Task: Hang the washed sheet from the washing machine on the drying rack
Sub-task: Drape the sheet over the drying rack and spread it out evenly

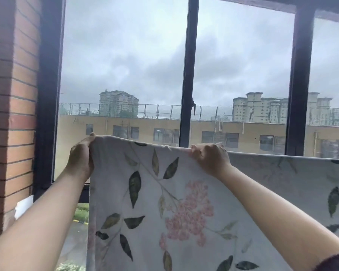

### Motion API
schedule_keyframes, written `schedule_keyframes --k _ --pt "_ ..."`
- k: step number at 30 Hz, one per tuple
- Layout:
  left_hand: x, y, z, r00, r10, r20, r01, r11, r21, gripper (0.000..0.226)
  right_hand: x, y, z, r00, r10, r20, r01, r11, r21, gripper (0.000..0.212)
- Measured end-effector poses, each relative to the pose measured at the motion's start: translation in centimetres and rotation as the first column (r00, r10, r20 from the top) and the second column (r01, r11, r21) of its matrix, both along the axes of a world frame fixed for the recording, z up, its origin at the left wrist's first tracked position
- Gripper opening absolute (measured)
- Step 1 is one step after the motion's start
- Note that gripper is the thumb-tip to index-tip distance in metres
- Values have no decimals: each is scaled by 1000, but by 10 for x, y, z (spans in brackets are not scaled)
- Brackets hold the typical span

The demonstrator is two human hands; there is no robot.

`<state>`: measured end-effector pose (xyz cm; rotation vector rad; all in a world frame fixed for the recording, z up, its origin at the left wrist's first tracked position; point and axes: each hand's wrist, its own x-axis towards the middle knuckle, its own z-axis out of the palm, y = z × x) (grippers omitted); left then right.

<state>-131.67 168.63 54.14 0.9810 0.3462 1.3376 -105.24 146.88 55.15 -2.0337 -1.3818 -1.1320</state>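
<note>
Both hands grip the sheet (184, 202) top edge: left hand (80, 159) at 9 o'clock, right hand (209, 159) near centre, fingers clamped on cloth.

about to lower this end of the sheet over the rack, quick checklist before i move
1. left grip on the top corner of the white fabric sheet printed with green leaves and pink flowers: ok, fingers curled over the edge.
2. right grip on the top edge: ok, pinching it.
3. edge level between the hands: not ok, left end higher.
4. sheet over the rack bar: cannot tell, fabric hides it.
5. bottom hem off the floor: cannot tell, out of view.
</note>
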Motion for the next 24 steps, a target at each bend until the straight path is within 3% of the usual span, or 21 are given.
schedule_keyframes --k 4,6,10,13,16,19,24 --pt "-4 4 -2 975 -135 -179 137 991 -3 30 4 -3 10 991 0 -134 -13 995 -99 38" --pt "-3 2 -1 962 -133 -241 142 990 20 17 6 -4 17 977 39 -209 -52 997 -59 39" --pt "0 4 10 992 85 -90 -86 996 -9 6 7 -2 19 948 129 -291 -124 992 35 44" --pt "1 5 6 979 54 -199 -65 997 -52 13 1 -4 22 931 147 -335 -193 975 -107 34" --pt "4 3 2 980 96 -172 -104 994 -35 18 -8 1 27 913 208 -352 -291 935 -203 28" --pt "9 -3 1 978 172 -118 -178 983 -45 17 -21 22 27 938 188 -293 -281 905 -320 28" --pt "5 -2 5 966 233 -114 -241 968 -69 20 -42 57 30 902 305 -304 -379 897 -225 21"
